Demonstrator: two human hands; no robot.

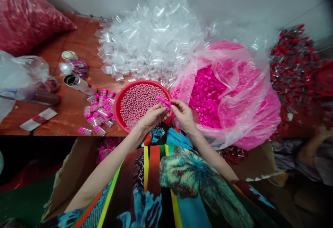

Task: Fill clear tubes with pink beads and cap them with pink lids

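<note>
My left hand (153, 117) and my right hand (183, 114) meet over the near rim of a red bowl (117, 107) full of small pink beads (140, 100). Each hand pinches a small bright pink piece; the left one's piece (161, 99) sticks up, the right one's (168, 104) sits at the fingertips. The two pieces nearly touch. To the right lies a clear plastic bag (234, 82) heaped with bright pink pieces (208, 96).
A heap of small clear bags (151, 37) lies behind the bowl. Filled little packets (100, 111) lie left of it, with a can (78, 83). Red-and-grey pieces (293, 61) pile at the right. Another person's arm (312, 148) shows at far right. A cardboard box (78, 165) sits below the table edge.
</note>
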